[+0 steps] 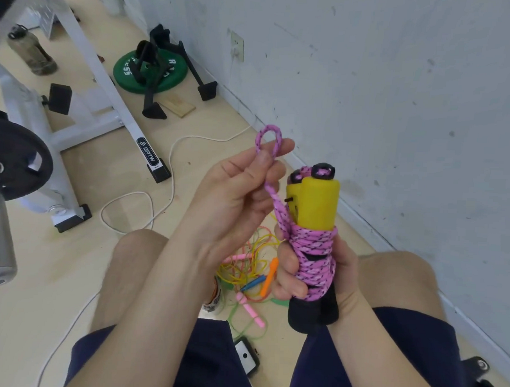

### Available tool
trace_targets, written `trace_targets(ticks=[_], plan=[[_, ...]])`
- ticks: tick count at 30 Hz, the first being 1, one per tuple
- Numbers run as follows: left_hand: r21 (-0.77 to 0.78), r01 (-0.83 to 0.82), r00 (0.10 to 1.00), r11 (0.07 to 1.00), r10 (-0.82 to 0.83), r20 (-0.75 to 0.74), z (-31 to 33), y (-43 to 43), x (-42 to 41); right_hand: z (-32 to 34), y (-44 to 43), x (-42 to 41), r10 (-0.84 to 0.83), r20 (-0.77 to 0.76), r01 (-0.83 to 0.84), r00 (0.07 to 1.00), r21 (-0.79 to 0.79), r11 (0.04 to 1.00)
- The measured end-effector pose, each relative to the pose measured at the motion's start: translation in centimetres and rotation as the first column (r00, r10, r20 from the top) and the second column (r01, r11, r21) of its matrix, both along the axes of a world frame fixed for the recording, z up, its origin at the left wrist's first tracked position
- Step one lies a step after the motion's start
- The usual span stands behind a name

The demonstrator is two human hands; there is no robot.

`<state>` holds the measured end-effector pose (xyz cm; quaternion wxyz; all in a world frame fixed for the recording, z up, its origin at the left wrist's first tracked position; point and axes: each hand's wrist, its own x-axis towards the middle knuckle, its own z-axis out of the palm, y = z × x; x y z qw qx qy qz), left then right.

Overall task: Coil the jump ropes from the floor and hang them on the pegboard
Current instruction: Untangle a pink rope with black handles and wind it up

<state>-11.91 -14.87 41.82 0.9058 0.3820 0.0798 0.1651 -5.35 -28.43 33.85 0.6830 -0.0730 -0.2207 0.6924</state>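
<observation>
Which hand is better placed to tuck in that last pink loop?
Probably the left hand: it pinches the loop, while the right hand holds the wrapped handles.

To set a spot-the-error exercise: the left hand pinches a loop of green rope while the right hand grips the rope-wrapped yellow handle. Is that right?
No. The head view shows the left hand pinching a loop of pink rope, not green; the right hand does grip the rope-wrapped yellow handle.

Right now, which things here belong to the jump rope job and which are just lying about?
Job: pink rope, left hand pinching its loop, right hand gripping its handles, floor ropes.
Lying about: green plate, bottle, white cable, wood block.
</observation>
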Motion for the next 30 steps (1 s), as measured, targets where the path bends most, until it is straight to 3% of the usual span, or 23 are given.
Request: trace_targets(ticks=[2,4,5,13,19,23,25,26,28,30], plan=[[0.358,-0.094,0.974,0.929,0.160,-0.160,0.2,0.1,-0.9,-0.1,-0.3,0.5,-0.016,0.015,0.016,1.000,0.000,1.000],[0.707,-0.066,0.932,0.704,0.297,-0.208,0.5,-0.1,-1.7,-0.1,-0.4,1.0,-0.033,0.031,0.033,0.999,0.012,0.999],[0.780,-0.043,0.930,0.624,0.310,-0.197,0.6,-0.3,-2.0,0.0,-0.4,1.2,-0.038,0.030,0.037,0.999,0.018,0.999],[0.717,-0.104,0.887,0.689,0.390,-0.247,1.1,-0.7,-2.6,0.9,-1.5,3.3,0.023,0.210,0.011,0.977,-0.159,0.987],[0.678,-0.156,0.877,0.719,0.416,-0.240,0.7,-1.3,-2.7,2.1,-2.2,4.6,-0.053,0.502,0.250,0.863,-0.335,0.908],[0.734,-0.195,0.880,0.650,0.446,-0.162,0.0,-2.3,-2.5,3.4,-2.4,5.1,-0.030,0.514,0.215,0.858,-0.304,0.928],[0.822,-0.207,0.878,0.530,0.471,-0.082,-0.5,-2.6,-2.5,3.4,-2.2,4.8,-0.033,0.449,0.178,0.893,-0.285,0.942],[0.887,-0.203,0.876,0.414,0.482,-0.024,-0.7,-2.6,-2.4,3.2,-2.2,4.5,-0.037,0.393,0.160,0.919,-0.283,0.946],[0.983,-0.158,0.879,0.088,0.467,0.100,-0.9,-2.4,-2.2,2.5,-2.2,3.6,-0.076,0.253,0.155,0.964,-0.311,0.938],[0.988,-0.099,0.896,-0.121,0.422,0.142,-0.9,-2.2,-1.8,1.4,-2.4,3.1,-0.160,0.193,0.222,0.968,-0.365,0.904]])
